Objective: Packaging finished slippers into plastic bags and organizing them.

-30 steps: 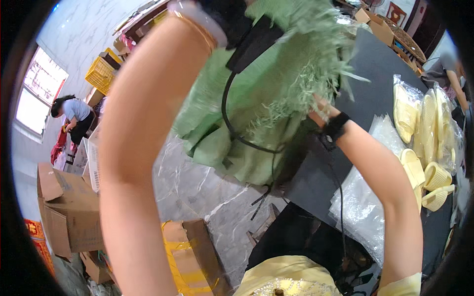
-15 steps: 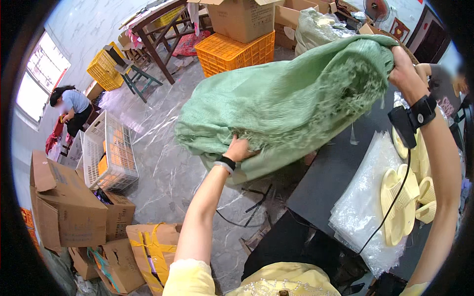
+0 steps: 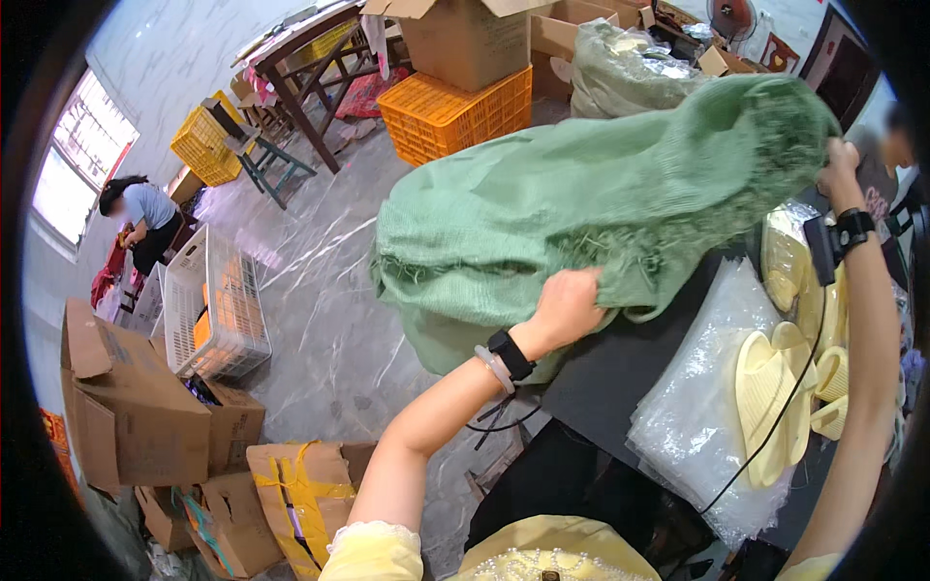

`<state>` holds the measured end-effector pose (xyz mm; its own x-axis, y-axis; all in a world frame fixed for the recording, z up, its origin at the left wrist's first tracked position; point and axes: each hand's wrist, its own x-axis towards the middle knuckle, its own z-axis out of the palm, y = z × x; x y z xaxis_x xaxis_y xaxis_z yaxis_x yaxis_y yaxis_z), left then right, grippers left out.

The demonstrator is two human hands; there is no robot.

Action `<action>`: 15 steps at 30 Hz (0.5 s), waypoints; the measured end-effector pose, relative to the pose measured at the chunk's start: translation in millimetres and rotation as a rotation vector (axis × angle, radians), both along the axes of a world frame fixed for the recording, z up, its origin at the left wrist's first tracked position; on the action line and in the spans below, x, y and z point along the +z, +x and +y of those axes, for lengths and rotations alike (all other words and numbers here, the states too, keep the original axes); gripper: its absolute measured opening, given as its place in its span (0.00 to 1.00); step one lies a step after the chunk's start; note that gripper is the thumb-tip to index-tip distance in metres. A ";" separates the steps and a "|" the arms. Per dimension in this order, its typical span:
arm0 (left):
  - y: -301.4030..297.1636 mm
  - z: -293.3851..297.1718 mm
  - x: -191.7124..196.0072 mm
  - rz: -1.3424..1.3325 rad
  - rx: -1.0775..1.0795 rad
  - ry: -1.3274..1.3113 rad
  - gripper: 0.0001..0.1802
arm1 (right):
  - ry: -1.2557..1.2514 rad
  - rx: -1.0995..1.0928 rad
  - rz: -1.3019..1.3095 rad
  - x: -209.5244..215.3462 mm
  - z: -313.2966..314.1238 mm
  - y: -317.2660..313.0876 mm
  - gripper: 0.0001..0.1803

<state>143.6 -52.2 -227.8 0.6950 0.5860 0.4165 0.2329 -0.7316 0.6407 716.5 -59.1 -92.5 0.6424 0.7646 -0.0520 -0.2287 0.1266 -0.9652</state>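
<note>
A large green woven sack (image 3: 542, 194) with frayed edges stretches between my hands, above the floor and the far end of the dark table (image 3: 610, 387). My left hand (image 3: 570, 305) is closed on its near edge, the fabric bunched by the fingers. At the far right my right hand (image 3: 841, 165) grips the sack's other end, partly blurred. Below my right forearm, pale yellow slippers (image 3: 765, 397) lie on a pile of clear plastic bags (image 3: 688, 387). A black cord runs from the device on my right wrist across them. What the sack contains, if anything, is hidden.
An orange crate (image 3: 455, 111) with a cardboard box (image 3: 465, 44) on top stands beyond the sack. White crates (image 3: 218, 310) and cardboard boxes (image 3: 136, 397) fill the left side. One person (image 3: 150, 218) sits by the window; another person (image 3: 886, 160) is at the right edge.
Both hands have moved to the right, drawing the green sack along with them. My left hand grips a spot farther right on the sack's edge, and the raised end has swung right.
</note>
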 end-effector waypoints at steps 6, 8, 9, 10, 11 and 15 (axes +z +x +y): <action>-37.1 22.6 -67.0 0.362 0.004 -0.380 0.22 | -0.184 0.131 -0.907 -67.4 -25.6 -131.2 0.18; -53.7 30.1 -54.8 0.580 -0.212 -0.627 0.39 | -0.566 0.022 -1.579 -56.5 -40.8 -187.7 0.18; -55.6 32.0 -69.2 0.568 -0.225 -0.624 0.39 | -0.631 -0.006 -1.566 -57.6 -45.8 -189.7 0.17; -66.2 33.7 -96.2 0.189 -0.288 -1.011 0.39 | -0.624 -0.067 -1.508 -52.3 -49.7 -197.2 0.16; -77.8 43.4 -124.9 -0.210 -0.328 -1.379 0.39 | -0.656 -0.076 -1.527 -53.1 -42.2 -211.5 0.15; -75.3 108.4 -199.6 0.295 0.051 -0.788 0.47 | -0.563 -0.023 -1.397 -90.6 -68.5 -68.0 0.13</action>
<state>68.2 56.2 -427.4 0.6761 0.6628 -0.3218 0.4913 -0.0800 0.8673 648.5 -127.6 -183.0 0.4327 0.8429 0.3198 0.8866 -0.3336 -0.3204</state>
